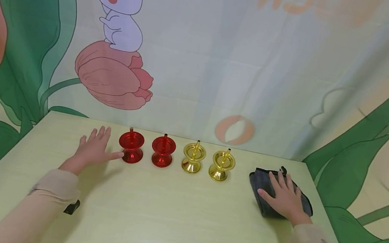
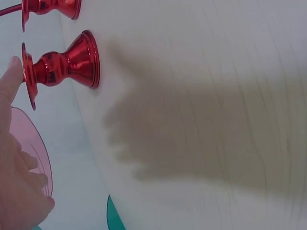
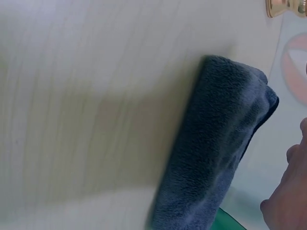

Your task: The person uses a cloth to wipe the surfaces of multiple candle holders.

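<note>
My left hand [image 1: 92,150] hovers over the table with fingers spread, left of a shiny red candle holder [image 1: 132,155]. In the left wrist view, the thumb overlaps the upper dish of that red candle holder [image 2: 53,69], and the hand's shadow lies on the tabletop. A second red candle holder [image 1: 162,159] stands to its right, followed by two gold candle holders [image 1: 191,166] [image 1: 218,173], all upright in a row. Over a folded dark blue-grey towel [image 1: 260,191] is my right hand [image 1: 287,200], its fingers spread. The towel [image 3: 206,143] looks plush, with a dark edging.
The pale tabletop [image 1: 164,218] ends at the back against a hanging cloth [image 1: 194,74] printed with a rabbit and tulips. Black straps [image 1: 72,207] show under both wrists. The towel lies near the table's right edge.
</note>
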The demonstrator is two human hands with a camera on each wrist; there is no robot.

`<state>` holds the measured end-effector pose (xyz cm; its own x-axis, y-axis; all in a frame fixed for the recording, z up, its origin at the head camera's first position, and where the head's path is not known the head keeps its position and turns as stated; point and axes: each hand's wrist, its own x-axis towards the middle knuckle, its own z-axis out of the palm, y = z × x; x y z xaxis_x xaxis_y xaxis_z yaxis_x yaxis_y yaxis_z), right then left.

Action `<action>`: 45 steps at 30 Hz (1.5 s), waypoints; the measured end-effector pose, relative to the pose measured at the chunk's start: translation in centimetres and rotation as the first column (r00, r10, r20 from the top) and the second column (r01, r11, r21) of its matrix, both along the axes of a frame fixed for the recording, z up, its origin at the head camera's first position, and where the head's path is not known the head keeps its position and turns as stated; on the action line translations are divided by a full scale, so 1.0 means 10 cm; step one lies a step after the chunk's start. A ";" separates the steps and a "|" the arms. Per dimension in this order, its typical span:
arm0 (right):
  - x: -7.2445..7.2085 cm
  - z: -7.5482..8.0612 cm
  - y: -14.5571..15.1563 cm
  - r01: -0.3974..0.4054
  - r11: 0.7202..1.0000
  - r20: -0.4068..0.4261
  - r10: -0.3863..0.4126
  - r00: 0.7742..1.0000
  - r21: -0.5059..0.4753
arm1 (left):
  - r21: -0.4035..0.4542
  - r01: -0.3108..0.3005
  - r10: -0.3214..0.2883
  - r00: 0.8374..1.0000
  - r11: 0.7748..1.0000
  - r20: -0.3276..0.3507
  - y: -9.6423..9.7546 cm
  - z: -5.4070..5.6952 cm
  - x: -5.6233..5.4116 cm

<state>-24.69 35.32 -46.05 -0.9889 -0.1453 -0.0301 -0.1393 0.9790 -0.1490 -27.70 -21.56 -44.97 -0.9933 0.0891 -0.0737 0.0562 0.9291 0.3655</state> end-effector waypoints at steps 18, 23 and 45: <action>0.05 -0.15 0.08 -0.026 0.995 0.055 0.032 0.998 -0.099 | 0.224 -0.008 0.021 0.998 0.974 -0.056 0.32 -0.15 -0.20; 0.06 -0.18 0.10 -0.020 0.991 0.115 0.035 0.993 -0.135 | 0.262 -0.014 0.029 0.998 0.965 -0.054 0.39 -0.13 -0.20; 0.11 -0.22 0.13 -0.043 0.993 0.159 0.059 0.985 -0.106 | 0.305 -0.063 0.095 0.991 0.950 -0.091 0.46 -0.20 -0.22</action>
<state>-23.55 36.65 -48.24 -0.9634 -0.2061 -0.1717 -0.1547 0.9498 -0.2719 -29.88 -16.94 -47.02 -0.9988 0.0120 0.0475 0.0391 0.7800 0.6245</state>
